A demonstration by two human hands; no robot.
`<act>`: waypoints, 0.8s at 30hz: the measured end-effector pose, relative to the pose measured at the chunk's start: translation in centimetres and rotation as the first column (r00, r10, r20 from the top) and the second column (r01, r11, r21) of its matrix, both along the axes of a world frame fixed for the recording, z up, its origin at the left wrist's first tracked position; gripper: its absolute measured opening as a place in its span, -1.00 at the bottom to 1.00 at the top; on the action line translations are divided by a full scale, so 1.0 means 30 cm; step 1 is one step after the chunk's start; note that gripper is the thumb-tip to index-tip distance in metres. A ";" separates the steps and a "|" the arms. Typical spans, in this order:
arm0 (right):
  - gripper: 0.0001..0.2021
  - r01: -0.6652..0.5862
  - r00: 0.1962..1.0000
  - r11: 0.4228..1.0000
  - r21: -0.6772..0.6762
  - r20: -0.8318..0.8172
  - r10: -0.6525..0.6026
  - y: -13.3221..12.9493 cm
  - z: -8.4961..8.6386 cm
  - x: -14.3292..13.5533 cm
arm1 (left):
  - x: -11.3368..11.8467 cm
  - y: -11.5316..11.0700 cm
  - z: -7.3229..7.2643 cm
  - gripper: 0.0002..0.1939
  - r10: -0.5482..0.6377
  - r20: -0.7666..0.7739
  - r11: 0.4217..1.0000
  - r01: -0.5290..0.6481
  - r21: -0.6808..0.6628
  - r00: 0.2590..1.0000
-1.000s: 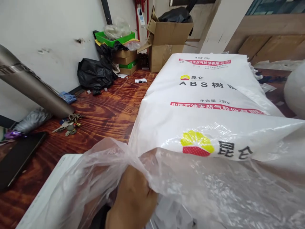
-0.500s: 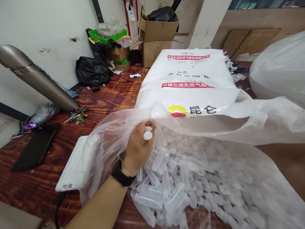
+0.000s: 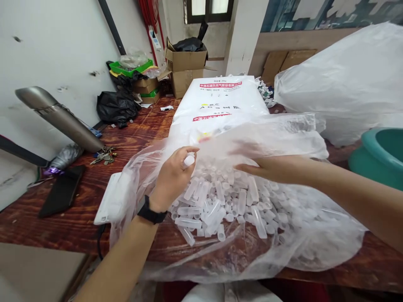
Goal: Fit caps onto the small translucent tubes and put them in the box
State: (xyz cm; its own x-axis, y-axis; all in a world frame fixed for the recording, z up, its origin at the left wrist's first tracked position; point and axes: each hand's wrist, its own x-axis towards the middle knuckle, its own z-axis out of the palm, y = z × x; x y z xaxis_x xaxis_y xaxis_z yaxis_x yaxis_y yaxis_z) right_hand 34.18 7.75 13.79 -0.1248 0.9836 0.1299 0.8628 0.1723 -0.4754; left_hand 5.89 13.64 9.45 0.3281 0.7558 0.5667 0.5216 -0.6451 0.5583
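Observation:
My left hand (image 3: 176, 172), with a black band at the wrist, is closed around a translucent plastic tube (image 3: 189, 160) whose round end shows. It is over the left part of a clear plastic bag (image 3: 141, 163). My right hand (image 3: 252, 161) reaches in from the right at the bag's upper film, its thumb apart from the other fingers, which are blurred behind the film. Many translucent tubes (image 3: 214, 212) lie heaped in the bag's opening below both hands.
Behind the bag lies a white printed sack (image 3: 220, 94). At left are a white device (image 3: 111, 199), a black phone (image 3: 63, 191), keys (image 3: 105, 156) and a metal flask (image 3: 63, 117). A teal tub (image 3: 378, 155) and a big white bag (image 3: 340, 79) are at right.
My right hand has come into view from the right over the bag. The bag's upper film has shifted, and more of the tubes lie uncovered. The view has moved back and rightward.

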 end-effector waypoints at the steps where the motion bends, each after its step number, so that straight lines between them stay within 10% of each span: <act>1: -0.73 -0.073 0.997 0.997 -0.015 0.006 0.073 -0.027 0.006 0.013 | -0.007 -0.037 0.029 -0.84 -0.011 -0.039 0.999 0.009 -0.036 0.999; 6: -0.73 -0.380 0.922 0.924 -0.029 0.061 0.381 -0.298 -0.058 0.084 | -0.017 -0.278 0.115 -0.98 -0.106 -0.319 0.956 0.009 -0.292 0.942; 11: -0.74 -0.285 0.957 0.951 0.123 0.099 0.274 -0.493 -0.193 0.059 | 0.047 -0.435 0.025 -0.91 -0.124 -0.521 0.943 -0.064 -0.327 0.844; 16: -0.71 -0.336 0.942 0.919 0.207 0.080 0.326 -0.493 -0.248 0.017 | 0.100 -0.445 -0.048 -0.82 -0.052 -0.624 0.956 -0.142 -0.257 0.780; 24: -0.59 -0.362 0.932 0.912 0.195 0.063 0.356 -0.417 -0.305 0.008 | 0.118 -0.445 -0.027 -0.77 -0.051 -0.601 0.951 -0.146 -0.274 0.797</act>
